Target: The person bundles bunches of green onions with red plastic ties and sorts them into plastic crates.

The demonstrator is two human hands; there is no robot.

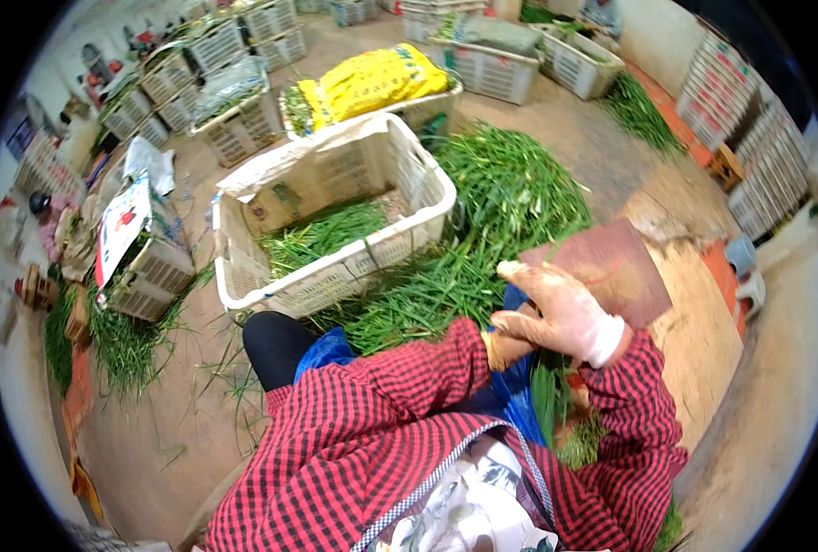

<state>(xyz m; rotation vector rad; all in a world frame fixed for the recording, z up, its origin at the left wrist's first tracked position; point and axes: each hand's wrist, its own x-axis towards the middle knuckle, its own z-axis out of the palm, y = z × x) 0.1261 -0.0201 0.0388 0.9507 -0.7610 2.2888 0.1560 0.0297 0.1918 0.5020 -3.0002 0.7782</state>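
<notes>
Both my hands wear pale gloves and meet in front of my right knee. My right hand (pixel 564 310) lies over my left hand (pixel 509 348), its fingers pointing left and slightly apart; whether it holds anything I cannot tell. My left hand is mostly hidden beneath it. Just beyond them spreads a large heap of long green leafy stalks (pixel 512 186), like garlic chives. A brown-red board or sheet (pixel 605 272) is behind my right hand. A white plastic crate (pixel 336 272) with some green stalks (pixel 326 234) inside stands left of the heap.
A crate under a yellow sack (pixel 374 83) stands behind the open one. More filled crates (pixel 495 69) line the back and the left (pixel 150 276). Stacked crates (pixel 716 90) and a small wooden stool (pixel 725 168) are at the right wall. A person (pixel 53 214) is at the far left.
</notes>
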